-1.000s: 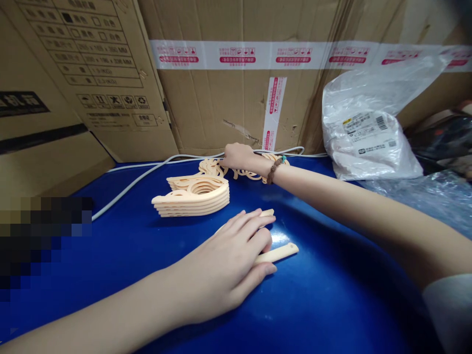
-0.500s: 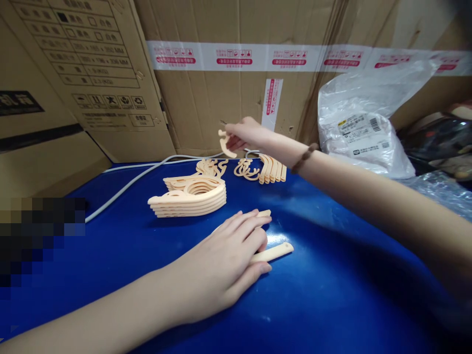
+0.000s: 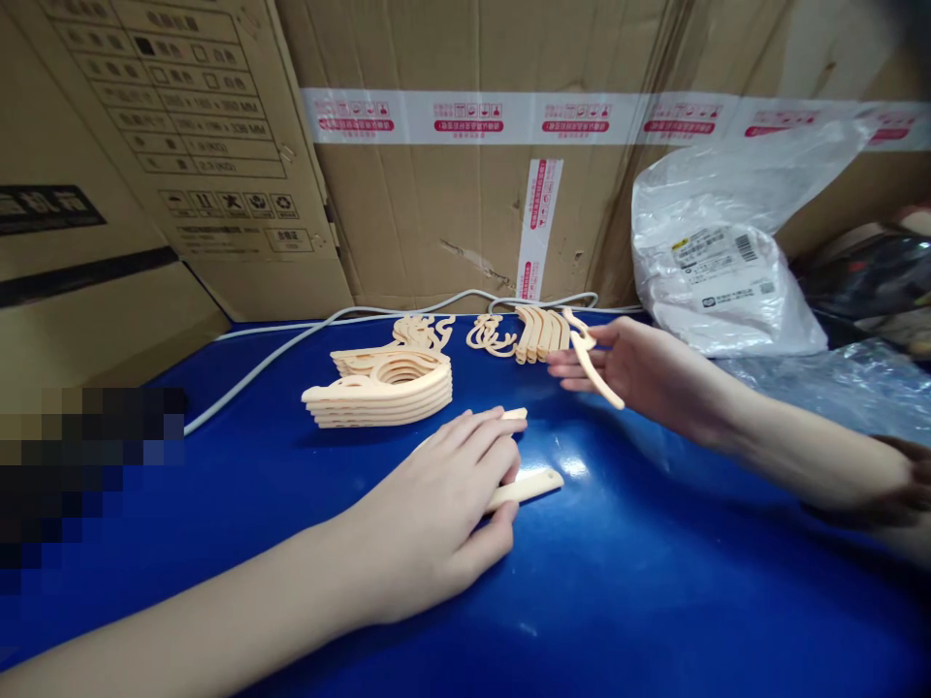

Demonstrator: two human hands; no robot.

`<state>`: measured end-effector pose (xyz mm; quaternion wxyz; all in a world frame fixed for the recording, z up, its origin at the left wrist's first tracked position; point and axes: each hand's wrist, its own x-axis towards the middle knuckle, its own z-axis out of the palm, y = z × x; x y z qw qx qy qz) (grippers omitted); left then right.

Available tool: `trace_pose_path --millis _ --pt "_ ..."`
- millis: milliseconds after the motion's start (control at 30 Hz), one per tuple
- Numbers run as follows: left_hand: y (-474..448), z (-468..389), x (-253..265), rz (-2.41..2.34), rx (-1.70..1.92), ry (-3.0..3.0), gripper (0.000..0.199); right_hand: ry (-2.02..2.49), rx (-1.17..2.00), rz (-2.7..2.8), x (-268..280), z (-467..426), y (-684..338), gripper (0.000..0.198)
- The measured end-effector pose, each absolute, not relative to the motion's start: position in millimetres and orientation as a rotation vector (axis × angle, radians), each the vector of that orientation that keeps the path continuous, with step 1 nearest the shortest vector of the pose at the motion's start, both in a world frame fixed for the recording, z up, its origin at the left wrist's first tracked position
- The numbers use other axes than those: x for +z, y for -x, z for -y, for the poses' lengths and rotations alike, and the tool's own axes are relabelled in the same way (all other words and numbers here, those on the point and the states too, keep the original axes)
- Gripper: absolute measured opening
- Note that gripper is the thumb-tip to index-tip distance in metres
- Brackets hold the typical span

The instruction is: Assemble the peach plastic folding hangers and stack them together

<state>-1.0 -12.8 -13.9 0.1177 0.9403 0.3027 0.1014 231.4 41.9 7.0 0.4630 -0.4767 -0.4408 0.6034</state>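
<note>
My left hand rests on the table with its fingers curled over a cream plastic hanger piece. Two ends of cream plastic stick out past the fingers, and the palm hides the rest. At the right, raised above the table, my right hand holds a slim curved hanger part between thumb and fingers. Beyond my left hand lies a stack of cream hangers. Behind it are a heap of hooks, a few looser hooks and a row of curved hanger arms.
Cardboard boxes stand along the back and left of the blue table. A white cable runs along the back edge. A clear plastic bag with a label and more plastic wrap lie at the right.
My right hand has come from the back middle to the right and nearer, carrying the curved part. My left hand stays on its hanger piece, almost unmoved.
</note>
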Motion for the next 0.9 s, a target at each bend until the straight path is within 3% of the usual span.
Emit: trace_pose_path --millis 133,300,600,767,900 --pt "3 9 -14 -0.897 0.34 -2.753 0.006 1.112 1.666 0.985 -5 -36 -240 0.024" --pt "2 5 -14 -0.903 0.385 -2.727 0.006 1.124 1.677 1.206 -11 -32 -243 0.031" --pt "2 3 -14 -0.915 0.407 -2.605 0.008 1.26 1.09 1.866 -10 -19 -237 0.035" --pt "2 -1 -14 -0.944 0.515 -2.395 0.017 1.183 0.64 2.272 -9 -10 -236 0.035" --pt "1 -4 -14 -0.941 0.603 -2.283 0.017 1.102 0.463 2.451 -10 -7 -237 0.035"
